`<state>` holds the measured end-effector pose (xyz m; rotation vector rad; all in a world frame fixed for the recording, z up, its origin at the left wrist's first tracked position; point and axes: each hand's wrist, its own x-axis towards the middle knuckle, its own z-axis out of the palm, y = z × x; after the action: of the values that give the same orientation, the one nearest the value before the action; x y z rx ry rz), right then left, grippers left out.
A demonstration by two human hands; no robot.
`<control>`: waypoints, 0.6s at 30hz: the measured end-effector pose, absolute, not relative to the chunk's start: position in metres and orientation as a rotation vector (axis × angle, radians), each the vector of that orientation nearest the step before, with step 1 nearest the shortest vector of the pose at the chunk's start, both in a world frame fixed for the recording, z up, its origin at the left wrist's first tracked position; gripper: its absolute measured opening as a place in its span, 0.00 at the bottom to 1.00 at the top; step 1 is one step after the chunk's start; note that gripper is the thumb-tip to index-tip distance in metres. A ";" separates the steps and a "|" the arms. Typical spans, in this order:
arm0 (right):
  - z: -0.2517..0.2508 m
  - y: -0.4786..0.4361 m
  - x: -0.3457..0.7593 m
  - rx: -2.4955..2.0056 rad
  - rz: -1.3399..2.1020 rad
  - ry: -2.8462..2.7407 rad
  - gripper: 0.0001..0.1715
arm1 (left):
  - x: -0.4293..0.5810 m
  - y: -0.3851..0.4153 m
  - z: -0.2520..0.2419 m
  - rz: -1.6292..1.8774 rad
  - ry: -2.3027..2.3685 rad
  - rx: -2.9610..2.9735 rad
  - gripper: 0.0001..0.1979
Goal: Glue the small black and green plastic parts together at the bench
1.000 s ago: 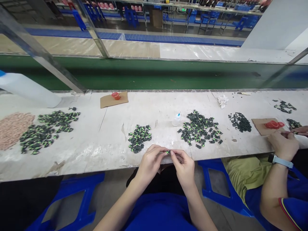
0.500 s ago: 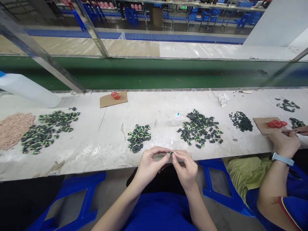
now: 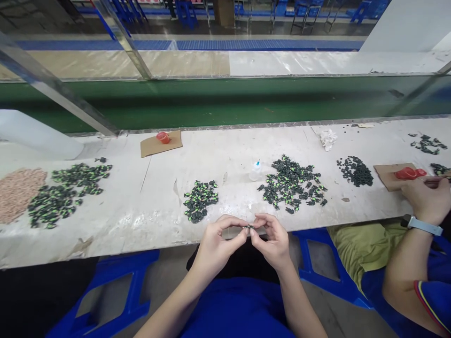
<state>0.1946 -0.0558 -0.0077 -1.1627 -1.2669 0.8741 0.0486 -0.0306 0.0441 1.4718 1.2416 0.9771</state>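
Note:
My left hand [image 3: 220,241] pinches a small dark green piece [image 3: 249,227] between thumb and fingertips, just past the table's front edge. On the piece's other side, my right hand [image 3: 273,239] has its thumb and fingers closed at it too. Beyond my left hand lies a small pile of black-and-green pieces [image 3: 200,201]. A larger pile of similar pieces [image 3: 293,183] spreads beyond my right hand. Between the two piles, farther back, a small clear bottle [image 3: 256,171] with a blue tip stands upright.
Left: more black-and-green pieces [image 3: 54,204], pinkish pieces [image 3: 21,192] and a large white container [image 3: 38,134]. A red cup [image 3: 163,137] rests on cardboard [image 3: 148,147]. Right: black bits [image 3: 357,171], crumpled tissue [image 3: 327,139] and another person's hand [image 3: 426,197]. A green strip [image 3: 225,101] runs behind the table [image 3: 116,188].
The view has shifted slightly. The fingers of my right hand have lifted a little around the small piece. At the right, the other person's hand has moved slightly to the right.

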 end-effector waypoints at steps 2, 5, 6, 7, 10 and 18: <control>-0.007 -0.056 0.193 -1.155 0.898 -1.228 0.16 | 0.049 -0.033 0.045 0.992 1.251 1.479 0.04; -0.005 -0.057 0.190 -1.138 0.926 -1.173 0.14 | 0.051 -0.037 0.046 1.021 1.259 1.515 0.04; -0.004 -0.057 0.189 -1.124 0.932 -1.151 0.14 | 0.051 -0.039 0.046 1.028 1.259 1.534 0.04; -0.003 -0.058 0.188 -1.109 0.936 -1.131 0.15 | 0.051 -0.041 0.047 1.035 1.258 1.558 0.04; 0.000 -0.059 0.185 -1.091 0.938 -1.105 0.15 | 0.048 -0.046 0.048 1.041 1.253 1.650 0.05; 0.010 -0.063 0.188 -1.137 0.912 -1.278 0.15 | 0.036 -0.041 0.048 0.989 1.152 2.000 0.08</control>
<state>0.1875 -0.0628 0.0101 -1.1365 -1.2782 0.9116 0.0356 -0.0414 0.0475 2.0001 1.1518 0.9886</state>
